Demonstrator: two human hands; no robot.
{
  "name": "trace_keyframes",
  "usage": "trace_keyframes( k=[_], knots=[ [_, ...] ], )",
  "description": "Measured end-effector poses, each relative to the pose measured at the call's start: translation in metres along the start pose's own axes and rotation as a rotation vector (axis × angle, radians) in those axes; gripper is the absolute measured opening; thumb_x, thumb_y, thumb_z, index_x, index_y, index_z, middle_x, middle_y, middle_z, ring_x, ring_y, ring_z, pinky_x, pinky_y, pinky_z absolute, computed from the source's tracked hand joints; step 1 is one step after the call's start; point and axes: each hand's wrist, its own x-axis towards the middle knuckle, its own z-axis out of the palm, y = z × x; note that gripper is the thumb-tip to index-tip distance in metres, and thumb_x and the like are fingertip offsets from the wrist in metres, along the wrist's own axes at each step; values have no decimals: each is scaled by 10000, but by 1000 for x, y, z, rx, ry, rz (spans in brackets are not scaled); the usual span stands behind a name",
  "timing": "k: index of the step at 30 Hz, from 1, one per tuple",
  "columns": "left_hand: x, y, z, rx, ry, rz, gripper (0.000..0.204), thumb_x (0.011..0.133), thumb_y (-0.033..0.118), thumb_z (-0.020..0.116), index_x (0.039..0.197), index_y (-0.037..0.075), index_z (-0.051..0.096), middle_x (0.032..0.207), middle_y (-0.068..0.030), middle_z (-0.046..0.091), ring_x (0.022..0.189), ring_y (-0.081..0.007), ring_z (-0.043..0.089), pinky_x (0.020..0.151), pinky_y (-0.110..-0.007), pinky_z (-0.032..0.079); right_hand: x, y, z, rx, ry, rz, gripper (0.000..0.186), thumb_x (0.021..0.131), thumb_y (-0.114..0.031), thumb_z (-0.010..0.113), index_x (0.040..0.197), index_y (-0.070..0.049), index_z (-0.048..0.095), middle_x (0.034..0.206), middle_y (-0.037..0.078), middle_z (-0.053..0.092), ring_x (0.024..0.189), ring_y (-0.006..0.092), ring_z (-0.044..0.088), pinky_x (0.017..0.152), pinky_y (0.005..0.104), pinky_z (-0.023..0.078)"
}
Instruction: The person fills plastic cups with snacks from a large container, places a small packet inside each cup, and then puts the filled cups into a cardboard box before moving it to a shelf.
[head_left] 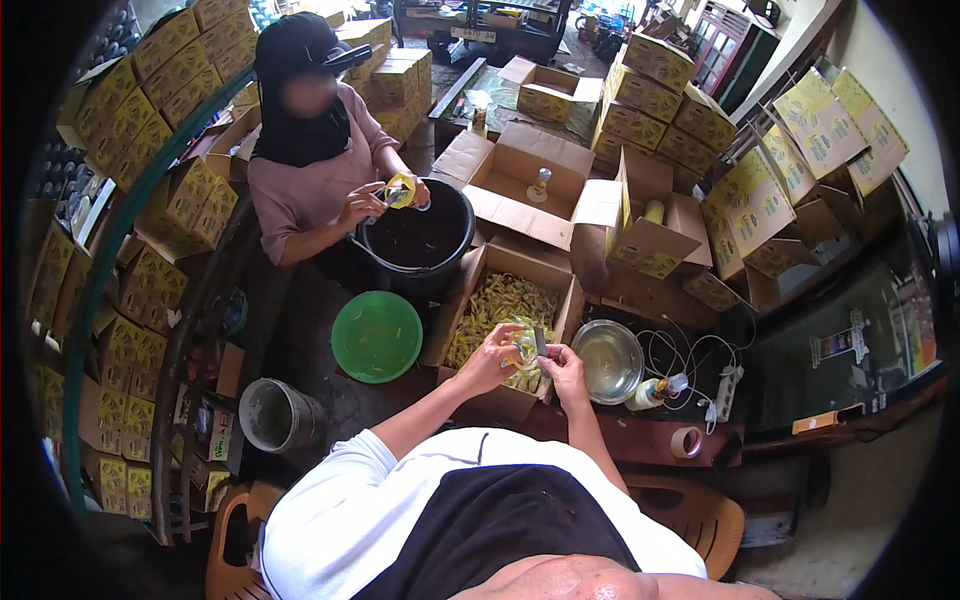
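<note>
In front of me my left hand (490,358) grips a clear, shiny plastic piece with yellow-green print (523,350); whether it is a packet or a label sleeve is hard to tell. My right hand (565,370) pinches a narrow, flat, dark grey blade-like strip (541,341), held upright against the plastic piece. Both hands are over the near edge of an open cardboard box (569,300). Inside it lies a heap of small yellow-green pieces (505,300), perhaps wrappers or labels.
Across from me a person (315,150) holds a yellow printed item (401,190) over a black bucket (420,268). Around me are a green basin (377,337), grey bucket (280,415), steel bowl (610,362), bottle (655,391), tape roll (686,442), power strip (730,390) and stacked yellow cartons (640,100).
</note>
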Motion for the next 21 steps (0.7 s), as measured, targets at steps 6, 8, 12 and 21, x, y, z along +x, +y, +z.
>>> trace_keyframes(
  k=[6, 8, 12, 21],
  knots=[
    [-5, 16, 8, 73, 16, -70, 189, 675, -22, 720, 826, 56, 637, 1341, -132, 438, 1166, -326, 544, 931, -412, 515, 2, -3, -8, -52, -71, -7, 170, 859, -46, 688, 1015, 9, 650, 888, 38, 668, 812, 94, 609, 758, 259, 500],
    [-8, 21, 13, 218, 18, -101, 217, 659, 15, 728, 857, 64, 653, 1374, -127, 414, 1221, -335, 495, 958, -416, 496, 3, -3, -12, -101, -84, -27, 168, 858, -62, 694, 1005, 10, 656, 889, 36, 669, 818, 96, 611, 764, 259, 499],
    [-11, 36, 15, 448, 19, -58, 249, 650, 90, 724, 891, 60, 668, 1390, -140, 418, 1319, -329, 394, 1094, -460, 350, 9, -2, -11, -64, -106, -12, 175, 858, -61, 696, 1014, 6, 654, 890, 30, 665, 809, 90, 604, 750, 252, 492],
    [-24, 19, 20, 720, 119, -39, 148, 798, 123, 635, 930, 126, 703, 1153, -50, 593, 1247, -205, 477, 1153, -540, 139, 23, -3, 6, 76, -270, 16, 177, 866, -67, 687, 1026, -4, 641, 883, 19, 658, 795, 80, 600, 723, 239, 482]
  ],
)
